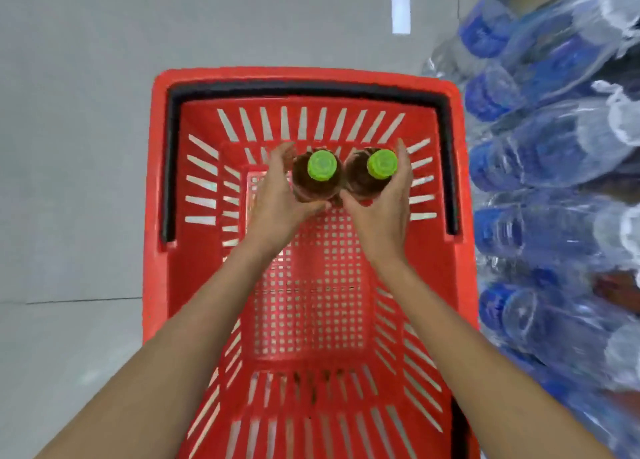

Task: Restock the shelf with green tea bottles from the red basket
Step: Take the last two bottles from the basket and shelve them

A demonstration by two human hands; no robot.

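Observation:
I look straight down into the red basket (460,285), which stands on the floor. Two green tea bottles with bright green caps stand upright side by side at its far end. My left hand (277,199) wraps around the left bottle (320,167). My right hand (384,202) wraps around the right bottle (379,166). The bottles' brown bodies are mostly hidden below their caps and my fingers. Besides these two, the basket's perforated bottom is bare.
Shrink-wrapped packs of water bottles with blue labels (554,181) are stacked along the right side, close to the basket. The basket's black handle (304,89) lies folded down along its far rim. Grey floor (69,147) spreads to the left and ahead.

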